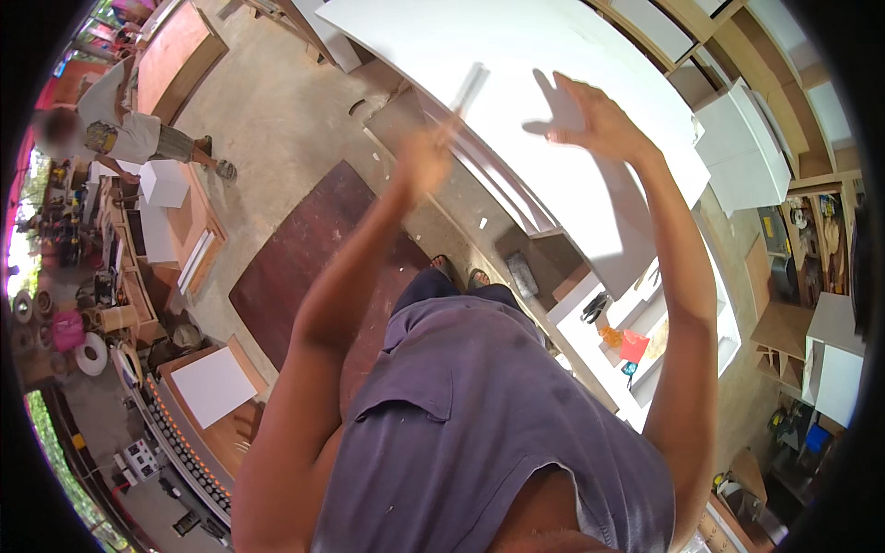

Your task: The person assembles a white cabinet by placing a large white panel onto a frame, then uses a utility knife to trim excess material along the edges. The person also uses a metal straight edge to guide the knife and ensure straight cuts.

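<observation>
My left hand (429,158), smeared by motion, is closed around a slim grey tool (472,88) that points up and away from me. The tool is too blurred to tell its kind. Below and beside its tip lies a large white panel (415,39) with its near edge facing me. Over the panel my right hand (604,122) is raised with fingers and thumb apart, holding nothing. Its shadow falls on the white surface. From this view I cannot tell whether either hand touches the panel.
A white frame with compartments (573,302) at the right bears a red piece (634,346) and small items. A maroon sheet (295,249) covers floor by my feet. Another person (129,129) stands far left near a wooden bench. Open wooden shelving (797,83) lines the right.
</observation>
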`<control>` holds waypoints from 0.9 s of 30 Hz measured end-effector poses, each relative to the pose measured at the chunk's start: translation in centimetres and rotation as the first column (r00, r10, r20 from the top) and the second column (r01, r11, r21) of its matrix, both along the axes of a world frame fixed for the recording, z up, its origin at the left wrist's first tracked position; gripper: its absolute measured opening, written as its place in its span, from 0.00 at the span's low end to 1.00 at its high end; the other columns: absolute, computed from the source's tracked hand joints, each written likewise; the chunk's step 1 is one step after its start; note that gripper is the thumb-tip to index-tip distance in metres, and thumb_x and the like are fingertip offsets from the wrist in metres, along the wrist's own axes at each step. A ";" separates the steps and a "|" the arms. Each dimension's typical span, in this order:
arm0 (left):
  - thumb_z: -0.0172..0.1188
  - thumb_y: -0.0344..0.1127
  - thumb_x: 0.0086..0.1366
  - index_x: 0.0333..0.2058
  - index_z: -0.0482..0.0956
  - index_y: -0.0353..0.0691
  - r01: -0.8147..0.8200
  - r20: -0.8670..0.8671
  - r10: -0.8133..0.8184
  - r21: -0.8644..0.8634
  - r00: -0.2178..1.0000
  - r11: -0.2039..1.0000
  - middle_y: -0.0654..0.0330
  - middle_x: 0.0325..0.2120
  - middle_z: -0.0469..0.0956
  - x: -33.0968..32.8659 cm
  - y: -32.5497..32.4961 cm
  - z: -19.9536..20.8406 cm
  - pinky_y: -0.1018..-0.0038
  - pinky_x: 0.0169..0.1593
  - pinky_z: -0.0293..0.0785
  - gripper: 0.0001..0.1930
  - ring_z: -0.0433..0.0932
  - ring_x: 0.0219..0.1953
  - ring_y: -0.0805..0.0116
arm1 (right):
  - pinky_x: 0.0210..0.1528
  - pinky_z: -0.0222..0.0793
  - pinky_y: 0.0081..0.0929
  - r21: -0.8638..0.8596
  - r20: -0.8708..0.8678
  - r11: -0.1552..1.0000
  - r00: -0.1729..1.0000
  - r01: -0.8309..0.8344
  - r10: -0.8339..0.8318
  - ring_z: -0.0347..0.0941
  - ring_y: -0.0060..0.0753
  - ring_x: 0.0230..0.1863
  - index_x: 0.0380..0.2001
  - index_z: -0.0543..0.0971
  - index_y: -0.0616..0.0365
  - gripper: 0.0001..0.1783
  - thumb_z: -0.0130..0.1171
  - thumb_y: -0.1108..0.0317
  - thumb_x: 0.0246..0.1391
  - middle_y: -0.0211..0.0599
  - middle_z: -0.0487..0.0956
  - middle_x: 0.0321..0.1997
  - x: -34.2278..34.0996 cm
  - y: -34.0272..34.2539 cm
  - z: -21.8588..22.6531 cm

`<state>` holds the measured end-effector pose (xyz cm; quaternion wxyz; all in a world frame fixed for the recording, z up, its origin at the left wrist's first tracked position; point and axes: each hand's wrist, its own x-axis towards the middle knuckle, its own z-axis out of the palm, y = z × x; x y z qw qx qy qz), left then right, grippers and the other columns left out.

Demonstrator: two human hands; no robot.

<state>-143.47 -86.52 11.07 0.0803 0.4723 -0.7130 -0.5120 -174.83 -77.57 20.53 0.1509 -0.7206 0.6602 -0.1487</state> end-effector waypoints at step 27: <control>0.47 0.30 0.70 0.58 0.75 0.40 0.126 0.022 -0.128 -0.400 0.992 0.908 0.61 0.19 0.70 -1.8 -0.7 3.3 0.70 0.24 0.73 0.19 0.73 0.20 0.67 | 0.66 0.58 0.52 -0.122 -0.079 0.942 0.943 0.313 -0.324 0.63 0.51 0.66 0.58 0.77 0.45 0.37 0.39 0.32 0.61 0.41 0.70 0.65 -1.2 -15.9 -2.1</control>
